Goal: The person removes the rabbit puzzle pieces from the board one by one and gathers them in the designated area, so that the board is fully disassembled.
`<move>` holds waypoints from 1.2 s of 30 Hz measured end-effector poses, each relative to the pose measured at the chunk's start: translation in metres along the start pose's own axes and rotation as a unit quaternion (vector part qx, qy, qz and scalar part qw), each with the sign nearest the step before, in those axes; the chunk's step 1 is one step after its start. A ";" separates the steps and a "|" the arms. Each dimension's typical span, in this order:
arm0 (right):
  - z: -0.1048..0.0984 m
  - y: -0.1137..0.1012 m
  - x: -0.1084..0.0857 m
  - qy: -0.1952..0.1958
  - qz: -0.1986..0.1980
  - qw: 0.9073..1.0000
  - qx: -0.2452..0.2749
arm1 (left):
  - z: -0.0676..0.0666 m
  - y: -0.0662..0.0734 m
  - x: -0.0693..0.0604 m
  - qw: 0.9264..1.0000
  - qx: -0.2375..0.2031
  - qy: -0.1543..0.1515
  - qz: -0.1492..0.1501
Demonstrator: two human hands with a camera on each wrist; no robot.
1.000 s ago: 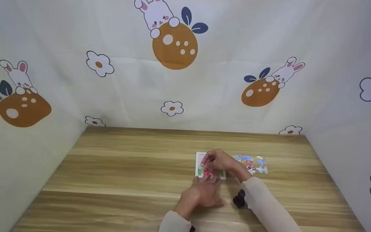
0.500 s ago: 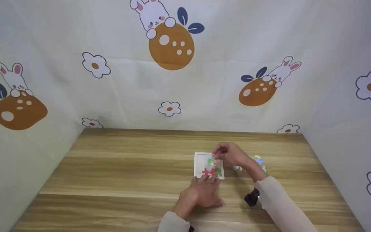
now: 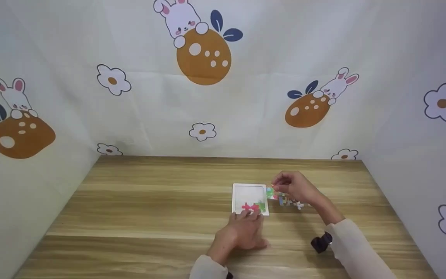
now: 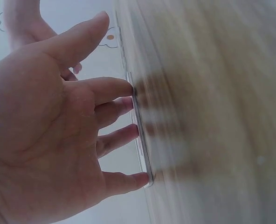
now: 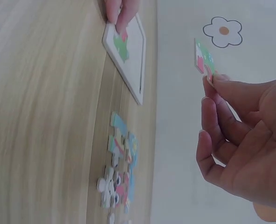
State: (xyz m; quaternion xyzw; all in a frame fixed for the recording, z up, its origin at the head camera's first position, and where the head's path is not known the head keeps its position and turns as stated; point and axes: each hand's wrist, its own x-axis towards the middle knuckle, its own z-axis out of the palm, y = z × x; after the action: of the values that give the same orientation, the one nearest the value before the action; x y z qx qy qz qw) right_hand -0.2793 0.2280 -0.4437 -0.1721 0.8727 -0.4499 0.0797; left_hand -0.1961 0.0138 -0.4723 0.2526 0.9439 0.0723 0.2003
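My right hand (image 3: 294, 188) pinches a green and pink jigsaw puzzle piece (image 5: 203, 58) between thumb and index finger, raised just right of the white puzzle tray (image 3: 234, 197). The left hand (image 3: 245, 232) rests its spread fingertips on the tray's near edge, as the left wrist view also shows. In the tray's near part lie a red piece (image 3: 249, 207) and a green piece (image 5: 121, 46); the left fingers partly cover this area. The rest of the tray's bottom shows bare white.
Several loose puzzle pieces (image 5: 117, 182) lie on the wooden table (image 3: 149, 209) right of the tray, partly beneath the right hand. A curtain (image 3: 149, 108) printed with rabbits and oranges rises behind the table. A black wrist device (image 3: 321, 243) hangs at the right cuff.
My right hand has carried the green and pink puzzle piece up out of the tray area and off to the right. The left hand stays at the tray's near edge.
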 end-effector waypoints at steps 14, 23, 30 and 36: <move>-0.006 0.026 -0.026 -0.009 -0.009 1.000 -0.016 | 0.001 0.001 0.000 1.000 -0.012 -0.007 -0.002; -0.002 0.041 -0.034 -0.023 -0.010 0.999 -0.046 | 0.000 0.002 -0.001 1.000 -0.016 -0.003 -0.003; 0.004 0.044 -0.035 -0.032 0.002 0.997 -0.063 | 0.001 0.001 -0.001 1.000 -0.020 -0.001 0.000; 0.006 0.042 -0.034 -0.026 0.004 0.996 -0.086 | 0.000 0.000 -0.002 1.000 -0.027 0.001 -0.004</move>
State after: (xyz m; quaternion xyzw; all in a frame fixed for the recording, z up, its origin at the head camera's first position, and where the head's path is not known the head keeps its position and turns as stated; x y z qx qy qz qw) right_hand -0.2552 0.2584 -0.4820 -0.1867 0.9063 -0.3686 0.0889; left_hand -0.1947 0.0126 -0.4715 0.2437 0.9425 0.0974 0.2067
